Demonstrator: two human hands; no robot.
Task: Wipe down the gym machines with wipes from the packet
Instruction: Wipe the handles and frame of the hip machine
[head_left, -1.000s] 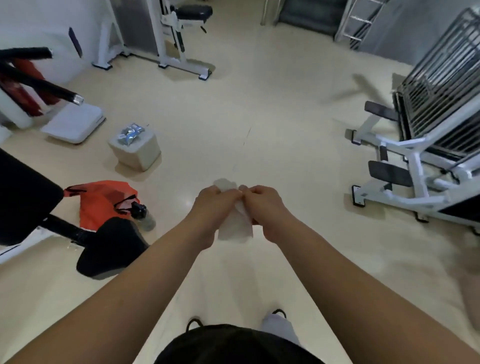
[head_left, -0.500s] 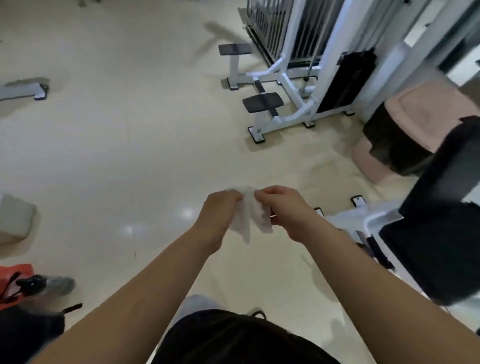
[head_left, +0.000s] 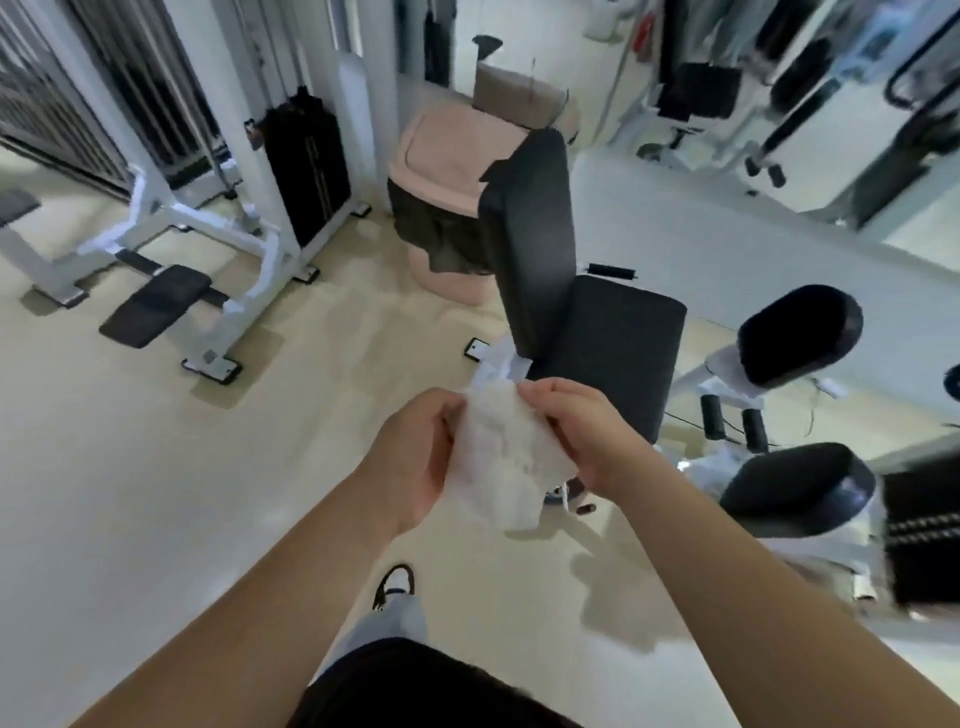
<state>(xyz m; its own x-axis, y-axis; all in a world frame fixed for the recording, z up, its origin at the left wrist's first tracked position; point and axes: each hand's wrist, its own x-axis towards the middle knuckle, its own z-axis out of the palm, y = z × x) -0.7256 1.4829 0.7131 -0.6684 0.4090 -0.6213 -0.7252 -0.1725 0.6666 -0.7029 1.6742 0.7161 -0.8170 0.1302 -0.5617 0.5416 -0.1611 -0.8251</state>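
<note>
In the head view, the far right of the room is smeared by blur, and what hangs there cannot be made out. The fingertips of the left hand (head_left: 415, 457) are hidden behind the wipe (head_left: 504, 462). The lower frame of the seated machine is partly covered by the right hand (head_left: 582, 436) and its forearm. Both arms are cut off at the bottom edge.

The white wipe is held crumpled between the two hands, above the floor (head_left: 156, 467). Its upper edge is pinched by the thumb and fingers of the right hand, and its left side is gripped by the curled fingers of the left hand. Each grip is closed on the wipe, and the lower end hangs free below the hands.

A pale cream floor is seen throughout. Just beyond the hands a black seat pad (head_left: 618, 343) and an upright backrest (head_left: 530, 234) are seen, with two black roller pads (head_left: 800, 332) to the right. A pink bin (head_left: 457, 150) with a dark liner is set behind the backrest. At the left, a white-framed machine (head_left: 249, 244) with a black weight stack (head_left: 306, 166) is seen. A shoe (head_left: 395, 582) shows below the arms.
</note>
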